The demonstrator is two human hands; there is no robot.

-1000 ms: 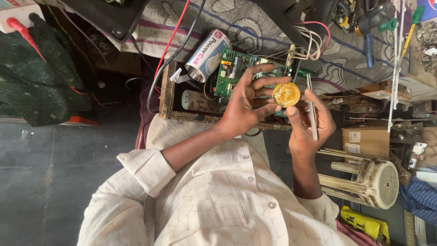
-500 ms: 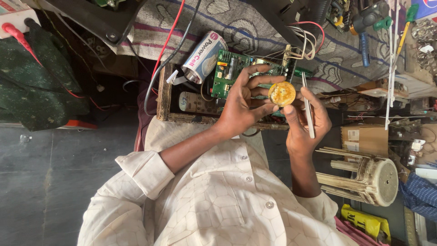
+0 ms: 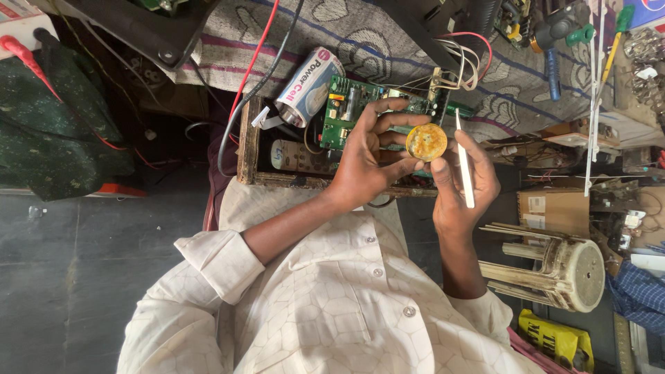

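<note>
— What does the left hand (image 3: 360, 170) hold, there in the middle of the frame?

— A small round tin of yellow-orange paste (image 3: 426, 142). The fingertips pinch it by its rim, the thumb below, the other fingers curled over the top edge.

— And the right hand (image 3: 460, 183)?

— Just to the right of the tin, nearly touching it. It grips a thin white stick-shaped tool (image 3: 463, 168), fingers closed around it, the tool running up and down along the palm with its tip pointing toward the top of the frame.

— What lies behind the hands?

— A green printed circuit board (image 3: 346, 114), partly hidden by the left fingers, resting in a shallow wooden tray (image 3: 248, 156). White and red wires (image 3: 463, 52) loop from its upper right corner. A silver cylindrical battery cell with a pink label (image 3: 308, 86) sits tilted at the board's upper left.

— And around that?

— A grey patterned cloth (image 3: 360, 34) across the top. A dark green bag (image 3: 55, 131) at the left. At the lower right, a round white stool lying on its side (image 3: 554, 266), with a brown cardboard box (image 3: 554, 211) above it.

— The person's clothing?

— A cream patterned shirt (image 3: 325, 318), left sleeve rolled to the elbow.
</note>
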